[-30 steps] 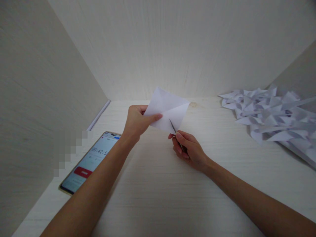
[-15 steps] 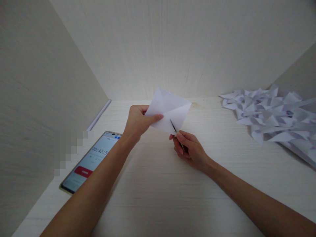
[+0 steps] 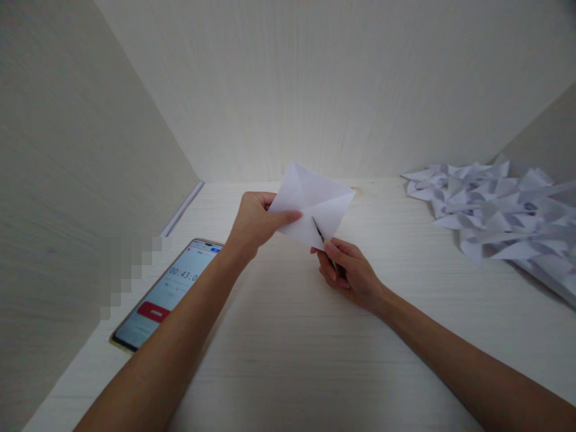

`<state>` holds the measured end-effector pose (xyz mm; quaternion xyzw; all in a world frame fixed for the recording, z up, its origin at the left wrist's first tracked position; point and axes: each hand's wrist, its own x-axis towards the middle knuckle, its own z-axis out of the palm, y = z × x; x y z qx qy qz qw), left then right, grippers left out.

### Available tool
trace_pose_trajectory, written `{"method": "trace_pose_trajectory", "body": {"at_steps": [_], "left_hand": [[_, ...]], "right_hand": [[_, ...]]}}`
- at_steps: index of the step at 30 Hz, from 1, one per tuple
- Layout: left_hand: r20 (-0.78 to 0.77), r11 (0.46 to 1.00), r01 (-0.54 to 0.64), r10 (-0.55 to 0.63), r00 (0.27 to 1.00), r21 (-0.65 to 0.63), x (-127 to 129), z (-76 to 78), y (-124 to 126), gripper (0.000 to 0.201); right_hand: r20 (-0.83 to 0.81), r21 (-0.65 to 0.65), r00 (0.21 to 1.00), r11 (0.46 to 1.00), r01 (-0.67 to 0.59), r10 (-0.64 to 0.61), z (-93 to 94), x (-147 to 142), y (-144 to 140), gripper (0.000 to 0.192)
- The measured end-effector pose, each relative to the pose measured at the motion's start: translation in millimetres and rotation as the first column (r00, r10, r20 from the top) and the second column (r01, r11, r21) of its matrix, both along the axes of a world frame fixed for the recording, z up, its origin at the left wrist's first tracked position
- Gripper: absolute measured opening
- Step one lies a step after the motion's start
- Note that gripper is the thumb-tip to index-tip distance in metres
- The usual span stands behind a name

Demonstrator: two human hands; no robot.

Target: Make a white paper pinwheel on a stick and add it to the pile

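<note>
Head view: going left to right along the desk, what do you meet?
Smartphone showing a timer with a red button → left hand → creased white paper sheet → right hand gripping a thin dark blade → heap of cut white paper scraps.

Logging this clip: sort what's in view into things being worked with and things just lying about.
In use:
- folded white paper, pinched by the left hand
- small scissors, blades at the paper's lower edge, held by the right hand

Lying about:
- phone showing a timer, on the table
- pile of cut paper, far right
</note>
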<state>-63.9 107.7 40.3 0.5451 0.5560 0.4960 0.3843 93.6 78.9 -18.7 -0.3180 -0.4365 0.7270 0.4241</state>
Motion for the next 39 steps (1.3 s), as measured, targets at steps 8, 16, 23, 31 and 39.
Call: {"method": "trace_pose_trajectory", "body": {"at_steps": [8,16,23,31,39], "left_hand": [[-0.008,1.0,0.006,-0.006,1.0,-0.01,-1,-1.6,0,0.015],[-0.015,1.0,0.007,-0.007,1.0,-0.016,-1,-2.9,1,0.016],[-0.031,1.0,0.011,-0.011,0.999,-0.022,0,-3.4,1,0.015],[-0.177,0.995,0.097,-0.099,0.979,-0.018,-12,3.5,3,0.014],[-0.041,0.978,-0.206,0.207,0.977,0.037,-17,11.3,4,0.015]], "right_hand": [[0.028,-0.011,1.0,1.0,0.008,-0.008,0.0,0,0,0.025],[0.03,-0.02,0.999,1.0,0.023,-0.022,1.0,0,0,0.028],[0.032,-0.027,0.999,0.999,0.039,-0.038,-0.5,-1,1,0.03],[0.067,0.0,0.998,1.0,0.024,-0.024,1.0,-2,1,0.029],[0.006,0.015,1.0,1.0,0.006,-0.006,-2.0,3,3,0.028]]}}
